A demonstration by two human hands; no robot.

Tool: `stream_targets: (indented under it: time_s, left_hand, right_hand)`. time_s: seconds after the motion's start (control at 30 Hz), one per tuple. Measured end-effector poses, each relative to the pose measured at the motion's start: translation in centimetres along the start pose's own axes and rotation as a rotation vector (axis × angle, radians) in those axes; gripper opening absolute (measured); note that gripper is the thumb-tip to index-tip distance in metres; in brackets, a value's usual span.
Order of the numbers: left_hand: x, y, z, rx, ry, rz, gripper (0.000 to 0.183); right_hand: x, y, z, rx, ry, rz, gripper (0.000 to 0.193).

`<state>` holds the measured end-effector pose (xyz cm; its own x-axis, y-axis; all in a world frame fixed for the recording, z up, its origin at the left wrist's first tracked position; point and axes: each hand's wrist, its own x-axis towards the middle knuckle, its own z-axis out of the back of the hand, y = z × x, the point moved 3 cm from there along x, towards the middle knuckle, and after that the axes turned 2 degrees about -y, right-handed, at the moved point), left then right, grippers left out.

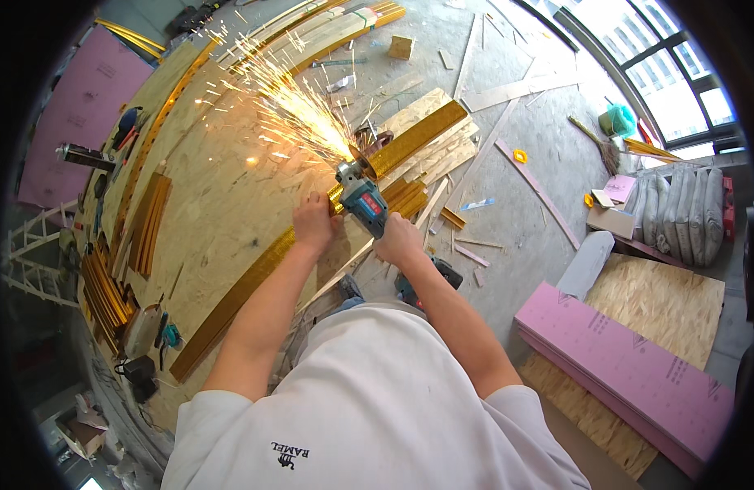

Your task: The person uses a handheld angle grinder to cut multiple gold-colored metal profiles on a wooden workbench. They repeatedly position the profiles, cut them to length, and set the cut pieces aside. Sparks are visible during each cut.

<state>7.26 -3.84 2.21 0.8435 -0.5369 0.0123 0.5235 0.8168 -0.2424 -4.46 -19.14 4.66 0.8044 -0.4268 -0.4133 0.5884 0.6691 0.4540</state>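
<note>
My right hand [399, 240] is closed around the body of a teal-and-black angle grinder [365, 206]. Its spinning disc touches a long gold metal strip [422, 139], and bright sparks [299, 110] spray away to the far left. The strip runs from the lower left to the upper right, over the edge of a wooden board table [263, 196]. Close to the disc, my left hand [315, 223] grips the strip. Behind my right forearm shows a teal-and-black block [444, 273]; whether it belongs to the grinder I cannot tell.
More gold strips [151, 224] lie on the table's left. Beyond, bundled strips [352, 33] rest near offcuts and a wooden block [401, 47]. Scraps litter the concrete floor on the right, with a broom [597, 143], grey sacks [679, 214] and pink foam boards [626, 359].
</note>
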Motion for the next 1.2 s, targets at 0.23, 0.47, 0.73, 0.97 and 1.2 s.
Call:
stream_targets:
  time_s: [0.23,0.47,0.73,0.97,1.2]
  left_hand:
    - [0.07,0.33,-0.53,0.031,-0.005,-0.014,0.043]
    - [-0.15,0.24,-0.59,0.025,-0.043,0.003,0.042]
    - [-0.05,0.15,-0.46,0.026,0.041,0.03,0.046]
    - [-0.15,0.11,-0.57,0.014,0.012,0.043,0.045]
    - [-0.19,-0.01,-0.39,-0.003,0.009,0.037,0.045]
  right_hand:
    - [0.1,0.14,0.04,-0.001,0.012,-0.005,0.035]
    - [0.26,0.22,-0.16,-0.022,-0.02,0.017,0.033]
    - [0.44,0.41,-0.11,-0.04,0.005,0.01,0.037]
    - [0.52,0.43,-0.15,-0.038,-0.008,0.032,0.033]
    - [0.73,0.21,-0.38,-0.047,0.002,0.028,0.033]
